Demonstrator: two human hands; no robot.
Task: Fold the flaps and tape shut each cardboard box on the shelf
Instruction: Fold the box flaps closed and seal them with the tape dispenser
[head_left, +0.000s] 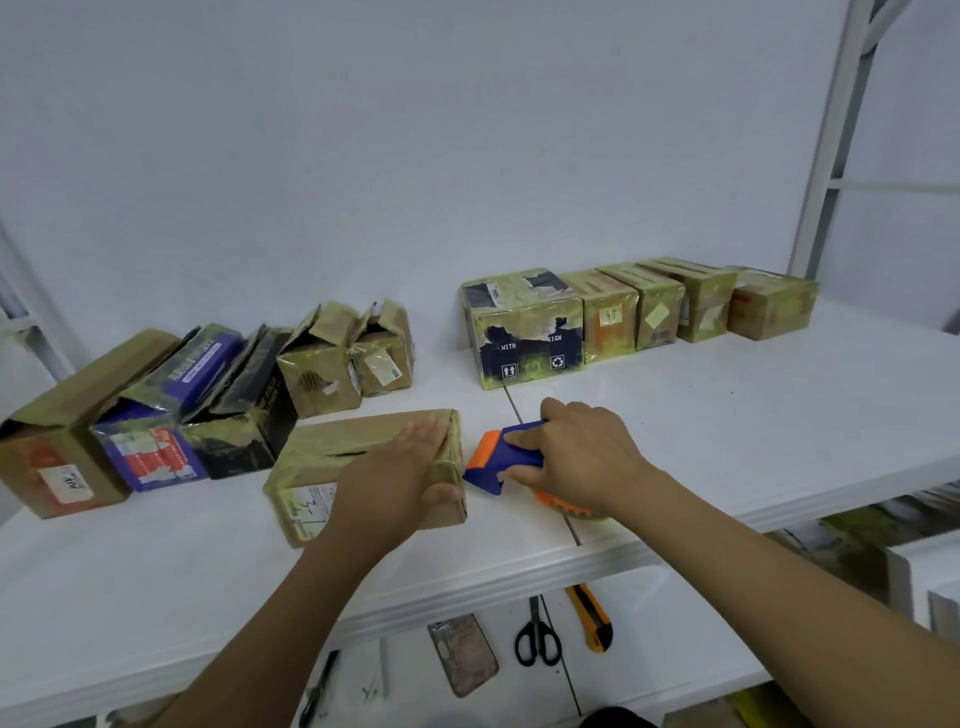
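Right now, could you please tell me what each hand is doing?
Left hand: open, pressing flat on the box.
Right hand: gripping the tape dispenser.

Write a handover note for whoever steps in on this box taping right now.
Left hand: flat on top of the front box, thumb on its near side.
Right hand: grips the tape dispenser at that box's right end.
Done: five boxes in the back right row look closed and taped.
Left: finish this one, then the five open-flapped boxes on the left.
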